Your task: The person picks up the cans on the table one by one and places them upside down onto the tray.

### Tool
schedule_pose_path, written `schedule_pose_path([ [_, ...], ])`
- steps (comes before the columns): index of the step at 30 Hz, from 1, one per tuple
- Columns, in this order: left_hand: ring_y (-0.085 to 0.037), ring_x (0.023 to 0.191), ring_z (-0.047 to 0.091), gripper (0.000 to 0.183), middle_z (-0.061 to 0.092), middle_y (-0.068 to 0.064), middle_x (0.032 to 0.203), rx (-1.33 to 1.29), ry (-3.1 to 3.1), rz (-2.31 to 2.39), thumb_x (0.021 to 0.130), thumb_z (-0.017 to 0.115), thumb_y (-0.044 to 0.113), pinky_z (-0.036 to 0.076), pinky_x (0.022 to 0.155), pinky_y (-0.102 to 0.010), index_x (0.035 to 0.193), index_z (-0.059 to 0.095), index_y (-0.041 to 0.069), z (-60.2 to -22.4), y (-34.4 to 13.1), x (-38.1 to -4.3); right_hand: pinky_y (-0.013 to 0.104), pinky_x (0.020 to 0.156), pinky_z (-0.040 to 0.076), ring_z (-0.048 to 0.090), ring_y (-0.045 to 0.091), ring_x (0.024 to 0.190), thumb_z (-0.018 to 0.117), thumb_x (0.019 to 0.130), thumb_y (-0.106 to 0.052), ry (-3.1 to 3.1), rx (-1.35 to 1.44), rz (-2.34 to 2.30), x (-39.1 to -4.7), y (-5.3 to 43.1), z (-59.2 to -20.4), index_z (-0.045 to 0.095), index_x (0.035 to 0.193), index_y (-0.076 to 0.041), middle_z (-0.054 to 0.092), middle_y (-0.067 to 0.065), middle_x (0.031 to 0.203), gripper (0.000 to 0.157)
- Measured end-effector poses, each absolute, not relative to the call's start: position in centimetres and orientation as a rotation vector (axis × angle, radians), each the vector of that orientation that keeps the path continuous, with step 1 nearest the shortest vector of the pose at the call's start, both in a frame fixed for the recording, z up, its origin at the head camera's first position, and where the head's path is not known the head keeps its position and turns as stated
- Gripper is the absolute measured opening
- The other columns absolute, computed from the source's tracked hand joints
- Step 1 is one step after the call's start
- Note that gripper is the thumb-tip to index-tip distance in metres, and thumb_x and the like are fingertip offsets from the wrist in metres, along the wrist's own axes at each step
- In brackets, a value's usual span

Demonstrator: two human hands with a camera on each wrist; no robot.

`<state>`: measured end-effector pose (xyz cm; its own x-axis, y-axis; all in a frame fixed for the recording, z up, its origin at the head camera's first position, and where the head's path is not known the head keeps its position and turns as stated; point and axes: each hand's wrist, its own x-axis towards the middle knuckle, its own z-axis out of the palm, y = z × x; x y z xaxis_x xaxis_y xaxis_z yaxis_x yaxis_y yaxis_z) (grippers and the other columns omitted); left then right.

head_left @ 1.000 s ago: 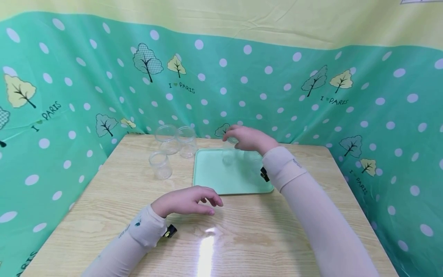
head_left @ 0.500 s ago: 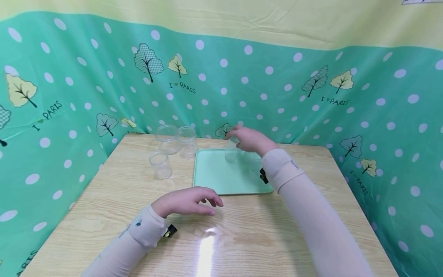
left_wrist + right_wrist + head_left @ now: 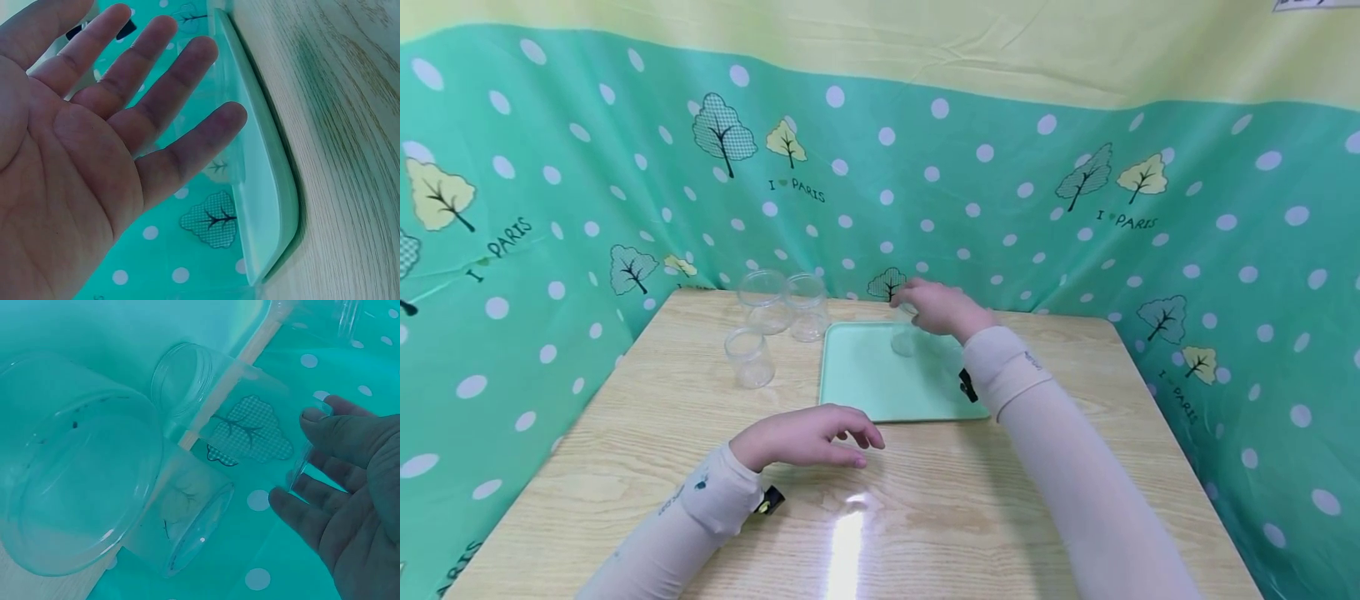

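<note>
Clear jar (image 3: 904,341), far part of green tray (image 3: 880,392); apparently light, stiff, slippery; best held by its rim. Right hand (image 3: 938,308): fingers curled round rim. Left hand (image 3: 808,437): relaxed, unladen, near side of tray.

The head camera looks forward and down over the tray (image 3: 880,392); the closer wrist cameras share it, left facing its near edge, right its far edge.

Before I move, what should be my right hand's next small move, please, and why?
Probably loosen your right hand gently: it holds the clear cylindrical plastic jar near its top, and the jar looks upright, with its base seemingly resting on the pale green rectangular tray.
</note>
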<state>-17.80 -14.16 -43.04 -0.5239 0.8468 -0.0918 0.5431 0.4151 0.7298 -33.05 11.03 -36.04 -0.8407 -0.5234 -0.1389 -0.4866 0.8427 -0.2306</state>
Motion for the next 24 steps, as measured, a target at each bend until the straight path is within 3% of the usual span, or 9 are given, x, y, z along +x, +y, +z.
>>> schedule_pose_path([
  [7, -0.016, 0.120, 0.064, 0.033, 0.068, 0.000, 0.129, 1.172, 2.213, 0.899, 0.100, 0.067, 0.032, 0.051, 0.102, -0.049, 0.129, 0.067, 0.016, -43.16, -14.13, -17.87, 0.051, 0.114, 0.043, 0.044, 0.029, 0.143, 0.062, 0.098, 0.000, 2.826, -0.788, -0.306, -33.15, 11.43, -36.21, 0.061, 0.142, -0.027, 0.045, 0.002, 0.155, 0.051],
  [24, -0.013, 0.119, 0.063, 0.034, 0.067, 0.008, 0.128, 1.186, 2.214, 0.897, 0.100, 0.068, 0.033, 0.052, 0.101, -0.047, 0.129, 0.068, 0.017, -43.31, -14.12, -18.00, 0.050, 0.113, 0.045, 0.046, 0.029, 0.142, 0.062, 0.101, -0.008, 2.834, -0.792, -0.283, -33.61, 11.28, -36.40, 0.060, 0.143, -0.028, 0.045, 0.003, 0.153, 0.046],
])
